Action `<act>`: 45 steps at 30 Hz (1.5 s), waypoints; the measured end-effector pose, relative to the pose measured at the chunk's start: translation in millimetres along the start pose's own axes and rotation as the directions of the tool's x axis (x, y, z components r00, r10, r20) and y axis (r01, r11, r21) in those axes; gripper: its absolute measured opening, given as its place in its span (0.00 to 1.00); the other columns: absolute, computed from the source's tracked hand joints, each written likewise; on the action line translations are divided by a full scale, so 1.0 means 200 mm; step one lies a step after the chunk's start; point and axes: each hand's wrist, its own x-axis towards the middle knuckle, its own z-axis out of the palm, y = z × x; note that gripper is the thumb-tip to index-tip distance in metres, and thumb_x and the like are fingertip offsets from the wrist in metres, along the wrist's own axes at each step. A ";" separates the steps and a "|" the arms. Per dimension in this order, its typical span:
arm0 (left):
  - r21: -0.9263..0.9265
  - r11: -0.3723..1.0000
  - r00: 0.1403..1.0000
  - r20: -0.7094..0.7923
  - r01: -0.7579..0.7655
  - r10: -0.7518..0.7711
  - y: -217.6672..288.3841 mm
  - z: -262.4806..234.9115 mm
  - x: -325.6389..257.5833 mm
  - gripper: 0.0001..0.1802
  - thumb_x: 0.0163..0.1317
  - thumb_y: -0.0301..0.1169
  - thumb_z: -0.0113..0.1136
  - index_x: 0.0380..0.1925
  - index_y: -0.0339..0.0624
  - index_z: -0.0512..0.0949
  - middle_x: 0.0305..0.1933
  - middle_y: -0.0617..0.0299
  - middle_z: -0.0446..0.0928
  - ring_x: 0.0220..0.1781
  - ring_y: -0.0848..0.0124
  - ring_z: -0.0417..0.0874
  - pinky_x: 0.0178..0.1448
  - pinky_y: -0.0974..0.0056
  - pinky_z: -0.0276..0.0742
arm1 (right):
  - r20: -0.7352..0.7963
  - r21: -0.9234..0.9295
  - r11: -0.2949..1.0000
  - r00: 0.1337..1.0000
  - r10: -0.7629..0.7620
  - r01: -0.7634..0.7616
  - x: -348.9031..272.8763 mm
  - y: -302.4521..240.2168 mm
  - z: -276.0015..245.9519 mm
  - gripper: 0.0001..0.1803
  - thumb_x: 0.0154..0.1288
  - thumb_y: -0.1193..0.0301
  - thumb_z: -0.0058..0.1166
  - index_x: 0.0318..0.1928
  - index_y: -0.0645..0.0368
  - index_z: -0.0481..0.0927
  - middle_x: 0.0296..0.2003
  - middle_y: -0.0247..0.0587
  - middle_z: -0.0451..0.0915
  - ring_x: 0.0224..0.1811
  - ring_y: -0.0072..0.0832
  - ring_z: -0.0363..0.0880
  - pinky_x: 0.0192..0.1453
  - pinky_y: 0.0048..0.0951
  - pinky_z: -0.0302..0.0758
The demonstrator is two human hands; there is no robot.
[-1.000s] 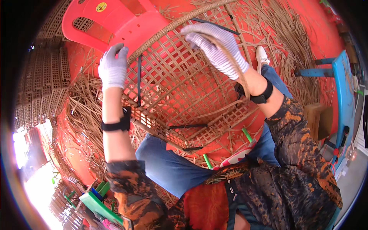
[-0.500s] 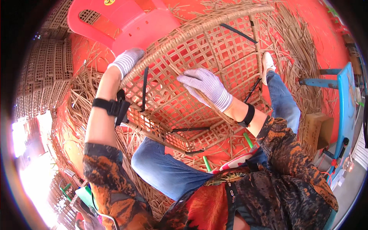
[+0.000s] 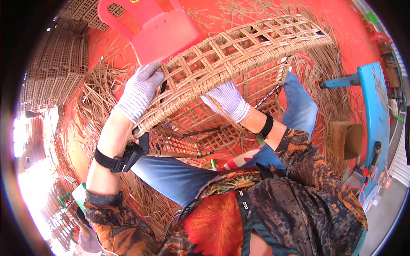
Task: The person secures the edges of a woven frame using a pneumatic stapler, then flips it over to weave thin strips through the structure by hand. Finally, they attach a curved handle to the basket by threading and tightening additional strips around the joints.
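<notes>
A large woven basket [image 3: 222, 64] of tan flat strands, with a thick wrapped rim, is tilted over my legs. Its open-lattice side faces up, and black bars brace the inside. My left hand [image 3: 141, 91], in a striped white glove, is closed on the basket's left side near the rim. My right hand [image 3: 228, 101], gloved alike, reaches under the rim into the basket's mouth. A thin tan strand [image 3: 232, 120] runs through its closed fingers and trails along my wrist. The rim hides the fingertips of this hand.
A red plastic chair [image 3: 166, 34] stands just beyond the basket. Loose strands [image 3: 102, 94] lie in heaps on the red floor. Stacked woven baskets [image 3: 55, 68] stand at the left. A blue bench [image 3: 371, 115] and a cardboard box [image 3: 346, 138] are at the right.
The basket has tipped, bringing its lattice side into view. My left hand has turned and moved slightly lower; my right hand has gone under the rim with the strand.
</notes>
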 end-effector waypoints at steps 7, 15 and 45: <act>-0.316 0.940 0.987 0.131 0.127 -0.090 0.28 -0.02 -0.30 0.30 0.69 0.31 0.55 0.70 0.32 0.66 0.65 0.57 0.74 0.65 0.70 0.73 0.70 0.66 0.65 | 0.001 0.050 0.998 0.999 -0.041 0.041 -0.09 -0.13 -0.05 0.28 0.60 0.72 0.61 0.62 0.56 0.75 0.60 0.49 0.77 0.61 0.50 0.76 0.65 0.48 0.72; -0.316 0.924 0.957 0.256 0.218 -0.138 0.41 -0.07 -0.34 0.32 0.67 0.30 0.55 0.71 0.34 0.66 0.70 0.54 0.71 0.72 0.66 0.69 0.77 0.63 0.58 | -0.054 0.033 0.999 0.999 0.002 -0.001 -0.17 -0.19 -0.10 0.24 0.60 0.72 0.61 0.59 0.57 0.77 0.59 0.49 0.78 0.58 0.51 0.77 0.65 0.49 0.72; -0.492 0.827 0.938 0.328 0.273 -0.114 0.33 -0.01 -0.24 0.31 0.60 0.21 0.53 0.67 0.41 0.73 0.58 0.61 0.79 0.57 0.71 0.79 0.62 0.66 0.77 | -0.122 0.061 0.997 0.991 0.063 -0.056 -0.17 -0.19 0.04 0.28 0.56 0.76 0.57 0.61 0.57 0.77 0.58 0.51 0.78 0.61 0.51 0.75 0.66 0.49 0.72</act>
